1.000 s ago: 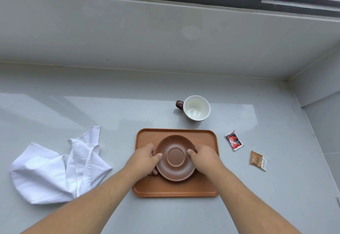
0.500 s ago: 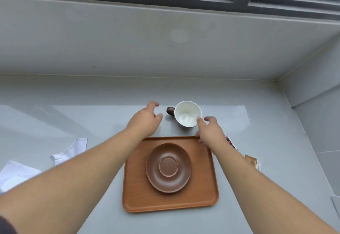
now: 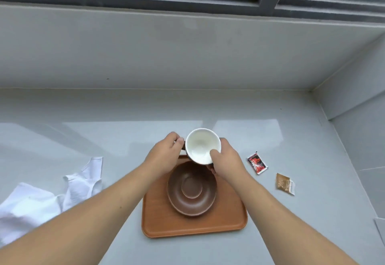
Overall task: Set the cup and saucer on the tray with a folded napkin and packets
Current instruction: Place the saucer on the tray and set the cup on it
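**Cup held over tray's far edge, saucer waiting**

Both hands were on the cup point(image 3: 202, 146). Left hand point(image 3: 164, 156) was curled at its left side, where the handle would be; handle mostly hidden, so I couldn't tell the exact pinch. Right hand point(image 3: 226, 160) wrapped the right side, thumb on the rim. Two hands probably for a steady, level carry. Cup sat upright and looked lifted, over the tray's far edge just beyond the saucer point(image 3: 191, 189).

Saucer lay centred on the tray point(image 3: 229, 219), its well bare, ready for the cup.

Napkin point(image 3: 41, 204) lay crumpled on the counter point(image 3: 291, 244), well left of the tray, not yet folded. Red packet point(image 3: 257, 163) and brown packet point(image 3: 285, 184) lay right of the tray, off it, within easy reach.
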`<state>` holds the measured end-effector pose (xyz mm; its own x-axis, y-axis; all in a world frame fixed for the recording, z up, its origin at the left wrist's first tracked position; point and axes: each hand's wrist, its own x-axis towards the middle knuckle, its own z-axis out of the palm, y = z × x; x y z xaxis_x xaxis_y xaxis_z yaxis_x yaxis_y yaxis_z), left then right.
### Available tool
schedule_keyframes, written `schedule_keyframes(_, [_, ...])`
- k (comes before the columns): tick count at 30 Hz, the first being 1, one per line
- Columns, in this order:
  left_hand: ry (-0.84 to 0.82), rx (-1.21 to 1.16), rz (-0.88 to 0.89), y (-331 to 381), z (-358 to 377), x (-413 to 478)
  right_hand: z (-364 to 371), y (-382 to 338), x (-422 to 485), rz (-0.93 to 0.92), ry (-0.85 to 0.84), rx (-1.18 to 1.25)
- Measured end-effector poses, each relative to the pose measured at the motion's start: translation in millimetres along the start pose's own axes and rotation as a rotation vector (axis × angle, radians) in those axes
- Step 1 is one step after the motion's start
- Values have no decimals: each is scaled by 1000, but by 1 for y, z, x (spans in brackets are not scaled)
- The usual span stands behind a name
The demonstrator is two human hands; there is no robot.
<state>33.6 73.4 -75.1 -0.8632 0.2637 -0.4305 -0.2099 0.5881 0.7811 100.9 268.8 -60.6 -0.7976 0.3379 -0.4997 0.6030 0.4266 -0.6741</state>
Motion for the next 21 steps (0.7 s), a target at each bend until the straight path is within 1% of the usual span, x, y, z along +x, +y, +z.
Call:
schedule_keyframes(2, [-8,-18,-14,-16,2,-31,6,9,-21,-20,-46,-47])
schedule_keyframes(4, [14,49,-12,-30,5,-54,12,16,-37,-24,-87,-71])
schedule_keyframes(8, [34,95,-19,-51,14,-77,23,29,-54,-15,-130,-115])
schedule_keyframes(15, [17,88,-32,-69,20,-88,30,31,-64,-28,-143,-221])
schedule_keyframes(21, [12,72,-37,-75,21,-90,34,31,-65,-45,-115,-303])
